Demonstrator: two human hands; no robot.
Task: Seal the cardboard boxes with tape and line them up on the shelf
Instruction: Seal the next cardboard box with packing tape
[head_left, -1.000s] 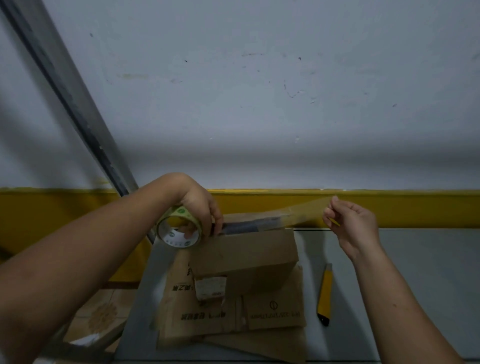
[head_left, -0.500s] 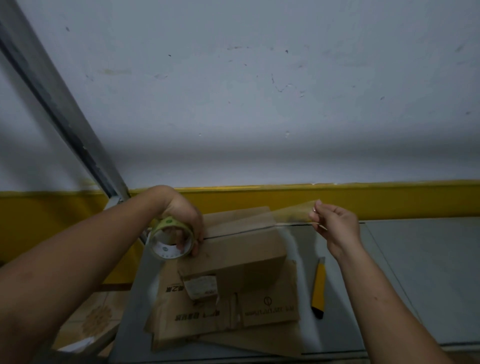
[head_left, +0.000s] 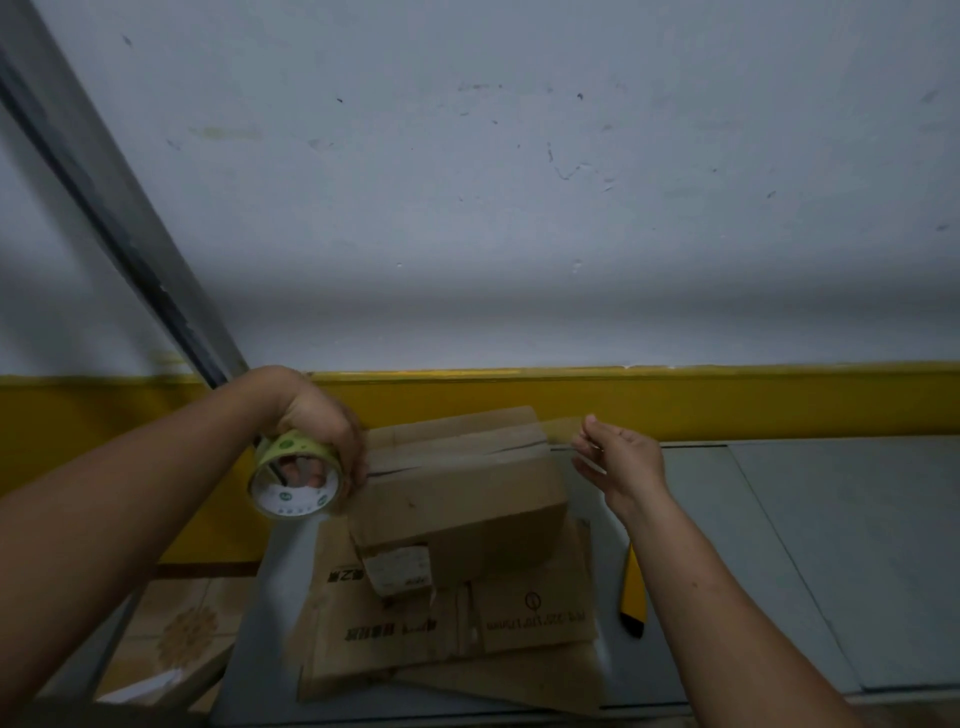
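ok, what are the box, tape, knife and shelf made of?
Box: brown cardboard, matte, with creased flaps and a paper label.
Tape: clear glossy plastic film, see-through where the right hand pinches it; its roll has a printed core, probably card.
Knife: yellow and black casing, probably plastic.
Shelf: smooth grey sheet with a seam, likely painted metal.

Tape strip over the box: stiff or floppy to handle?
Probably floppy: the tape strip is thin clear film, taut only because the right hand and the tape roll pull it. Likely very light, and apt to stick to the cardboard box beneath.
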